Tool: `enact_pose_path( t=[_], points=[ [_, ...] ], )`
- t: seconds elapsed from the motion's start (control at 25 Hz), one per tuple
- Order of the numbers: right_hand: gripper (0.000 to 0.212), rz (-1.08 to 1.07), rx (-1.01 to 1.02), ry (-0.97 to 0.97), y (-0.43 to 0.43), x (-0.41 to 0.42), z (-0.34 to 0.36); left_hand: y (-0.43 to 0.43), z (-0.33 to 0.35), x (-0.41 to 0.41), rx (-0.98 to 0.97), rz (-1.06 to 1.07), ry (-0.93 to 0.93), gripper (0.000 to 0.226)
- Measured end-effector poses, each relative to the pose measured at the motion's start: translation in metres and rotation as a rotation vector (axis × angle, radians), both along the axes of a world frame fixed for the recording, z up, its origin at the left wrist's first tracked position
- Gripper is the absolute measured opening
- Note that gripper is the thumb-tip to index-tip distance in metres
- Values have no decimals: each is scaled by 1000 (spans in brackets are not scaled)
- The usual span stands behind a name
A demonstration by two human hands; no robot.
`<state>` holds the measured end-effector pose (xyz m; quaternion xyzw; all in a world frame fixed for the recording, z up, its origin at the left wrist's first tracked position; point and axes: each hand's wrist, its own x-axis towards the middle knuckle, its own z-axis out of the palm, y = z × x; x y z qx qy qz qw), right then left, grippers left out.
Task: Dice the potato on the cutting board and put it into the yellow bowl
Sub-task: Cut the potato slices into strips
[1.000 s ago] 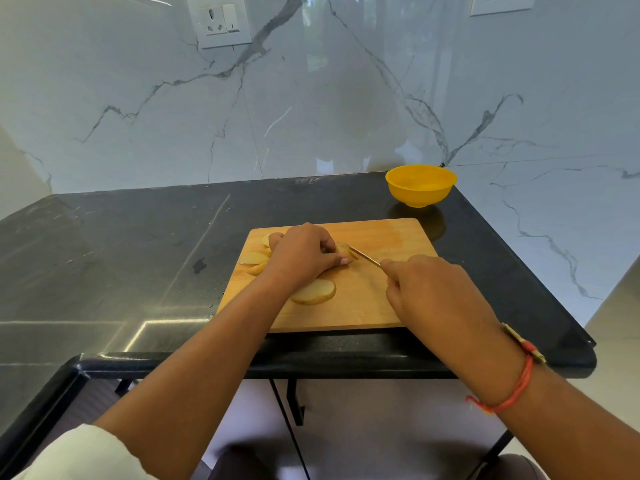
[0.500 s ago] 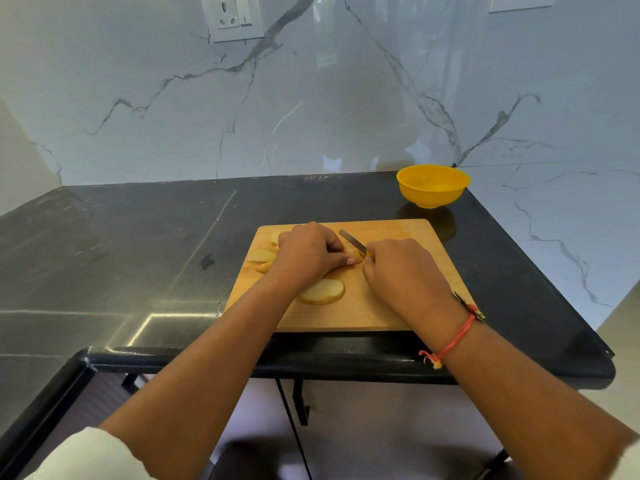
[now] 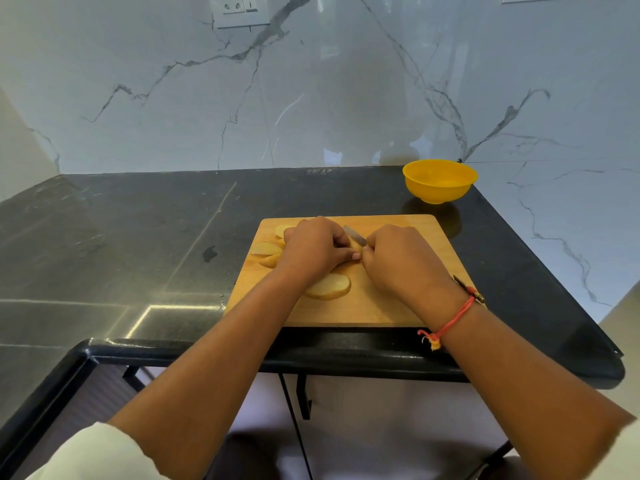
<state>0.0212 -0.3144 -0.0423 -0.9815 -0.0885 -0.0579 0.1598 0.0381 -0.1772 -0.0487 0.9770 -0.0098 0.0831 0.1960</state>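
A wooden cutting board (image 3: 388,306) lies on the black counter. Potato slices (image 3: 266,249) lie at its far left, and a larger slice (image 3: 329,286) sits near the middle, partly under my left wrist. My left hand (image 3: 313,245) is curled over a potato piece, which is mostly hidden, and holds it down. My right hand (image 3: 398,258) grips a small knife (image 3: 355,235) whose blade points away to the left, right against my left fingers. The yellow bowl (image 3: 439,180) stands beyond the board's far right corner; nothing shows inside it.
The black counter (image 3: 138,244) stretches to the left and carries a small dark spot (image 3: 209,253). A marble wall with a socket (image 3: 240,8) rises behind. The counter's front edge runs just below the board, and its right edge passes close to the bowl.
My right hand has moved left with the knife, from apart on the board to right against my left hand. The left hand has stayed on the potato.
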Motion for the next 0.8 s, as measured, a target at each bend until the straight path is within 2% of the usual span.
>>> enact_pose_path(
  t=[0.16,0.36,0.56,0.8],
  points=[
    [26,-72,-48,27,13,2,2,-2,-1,-2,23,21,-8,15],
    [31,1,-25,-71,5,-12,-3,-2,-4,-2,-9,39,-33,15],
    [31,-4,-51,-41,9,-15,-2,-2,-2,-4,-26,27,-25,16],
    [29,15,-218,-4,15,-25,8,-1,-3,-3,-30,29,-29,19]
  ],
)
